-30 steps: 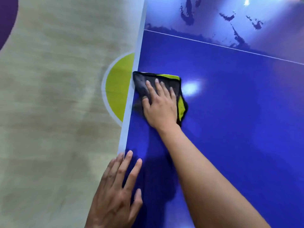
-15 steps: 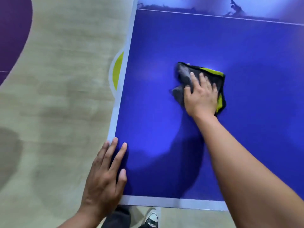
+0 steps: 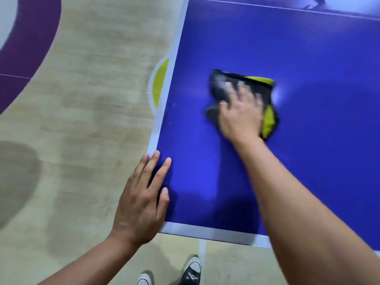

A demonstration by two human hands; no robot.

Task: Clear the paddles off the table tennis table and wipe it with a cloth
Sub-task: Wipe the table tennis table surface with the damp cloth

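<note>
The blue table tennis table (image 3: 298, 48) fills the right half of the view, with a white border along its left and near edges. A crumpled black and yellow cloth (image 3: 269, 120) lies on it near the middle. My right hand (image 3: 240, 116) presses flat on the cloth with fingers spread; it is blurred by motion. My left hand (image 3: 144, 198) rests open on the table's near left corner, fingers straight. No paddles are in view.
A pale wooden floor (image 3: 82, 140) with purple and yellow court markings lies to the left of the table. My black and white sneakers (image 3: 191, 272) stand just below the table's near edge. A worn patch shows at the table's far end (image 3: 316, 3).
My right hand has slid the cloth from the table's left edge toward the middle. The view has dropped to show the table's near edge. My left hand stays at the corner.
</note>
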